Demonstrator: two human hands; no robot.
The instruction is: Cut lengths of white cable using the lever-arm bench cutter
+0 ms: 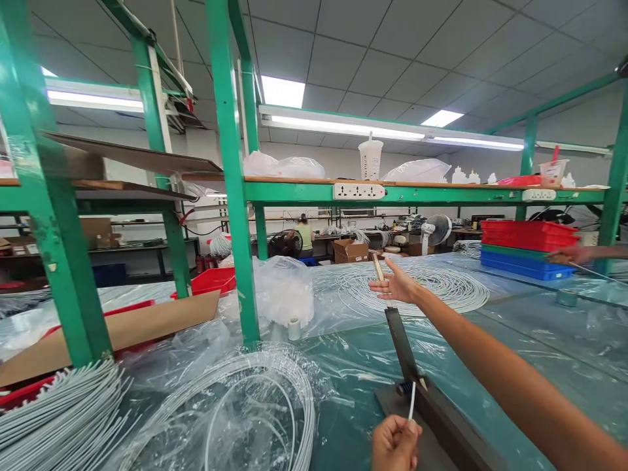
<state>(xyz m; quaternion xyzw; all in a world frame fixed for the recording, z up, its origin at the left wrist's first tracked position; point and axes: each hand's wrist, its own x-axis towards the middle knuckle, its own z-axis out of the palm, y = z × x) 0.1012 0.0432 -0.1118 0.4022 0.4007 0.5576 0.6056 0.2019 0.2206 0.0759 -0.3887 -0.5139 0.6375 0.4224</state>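
My right hand (400, 286), near the middle of the frame, was bare and slim-fingered, and my right forearm (495, 366) was uncovered from the wrist to the lower right edge. My left hand (395, 446), cut off by the bottom edge, was bare too.

The left hand (396, 446) hides part of the white cable piece (412, 400) and is itself cut off by the bottom edge, as are the lever cutter (403, 350) and the cable coil (307, 412). Near the right edge a co-worker's hand (569, 254) is blurred, its forearm running out of view.
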